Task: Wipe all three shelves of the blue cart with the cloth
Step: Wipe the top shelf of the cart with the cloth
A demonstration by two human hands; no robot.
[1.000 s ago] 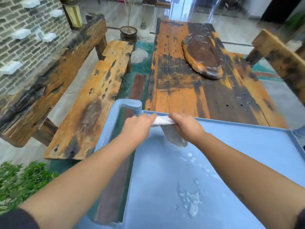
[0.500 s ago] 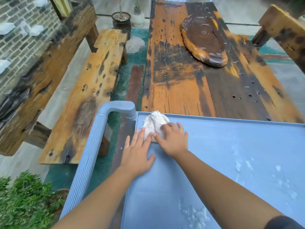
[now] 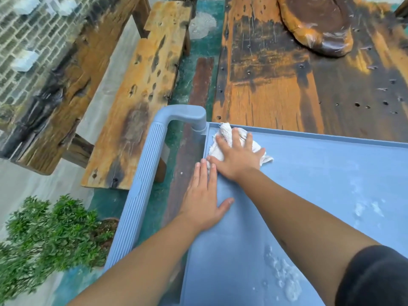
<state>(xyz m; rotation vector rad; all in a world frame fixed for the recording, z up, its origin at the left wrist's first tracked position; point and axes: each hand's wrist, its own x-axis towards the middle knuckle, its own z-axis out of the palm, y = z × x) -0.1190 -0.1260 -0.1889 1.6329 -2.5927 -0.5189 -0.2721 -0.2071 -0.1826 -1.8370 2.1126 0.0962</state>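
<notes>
The blue cart's top shelf point(image 3: 309, 195) fills the lower right of the view, with white powdery smears on its right and lower parts. A white cloth point(image 3: 225, 133) lies bunched in the shelf's far left corner. My right hand point(image 3: 238, 157) presses flat on the cloth with fingers spread. My left hand point(image 3: 205, 195) rests flat on the shelf's left edge just behind it, fingertips touching the cloth's near edge. The two lower shelves are hidden under the top one.
The cart's ribbed blue handle point(image 3: 143, 184) runs along the left. A worn wooden table point(image 3: 287, 85) with a dark slab point(image 3: 320, 23) stands beyond the cart. A wooden bench point(image 3: 136, 85) is at left, a green plant point(image 3: 44, 235) at lower left.
Both hands had held the cloth stretched in the air; now it lies in the shelf's corner, right hand pressed flat on it, left hand flat on the shelf edge. The view tilted down.
</notes>
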